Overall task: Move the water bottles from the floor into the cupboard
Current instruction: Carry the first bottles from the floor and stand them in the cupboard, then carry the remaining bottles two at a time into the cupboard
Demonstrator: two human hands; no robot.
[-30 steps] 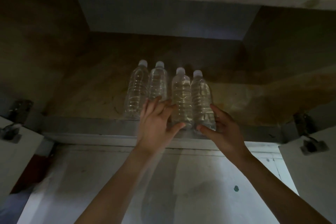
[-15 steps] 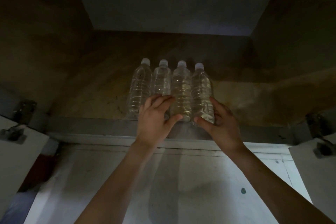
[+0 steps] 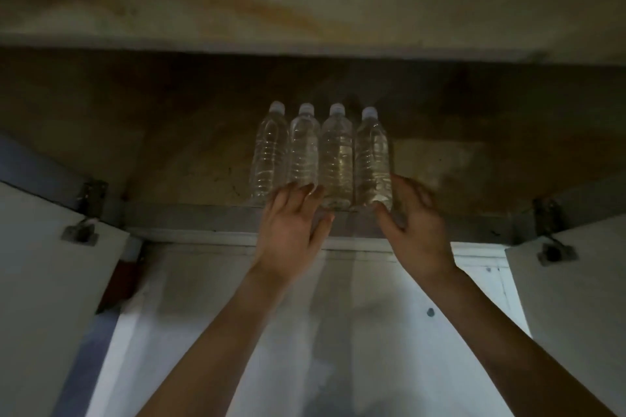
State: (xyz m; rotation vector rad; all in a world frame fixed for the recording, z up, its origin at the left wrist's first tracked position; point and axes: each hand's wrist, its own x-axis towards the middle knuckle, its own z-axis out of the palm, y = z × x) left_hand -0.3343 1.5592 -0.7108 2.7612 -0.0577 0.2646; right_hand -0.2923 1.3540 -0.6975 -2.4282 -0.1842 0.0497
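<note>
Both our hands are easing back from the row: left hand [image 3: 291, 230] and right hand [image 3: 415, 227] are opening, fingers spread, gripping nothing. Four water bottles [image 3: 321, 156] are standing side by side on the cupboard shelf [image 3: 203, 217], looking placed.

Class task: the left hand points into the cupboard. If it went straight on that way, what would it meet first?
Most likely the second bottle from the left: the left hand has its fingertips right at that bottle's base. Whether they touch is unclear.
</note>
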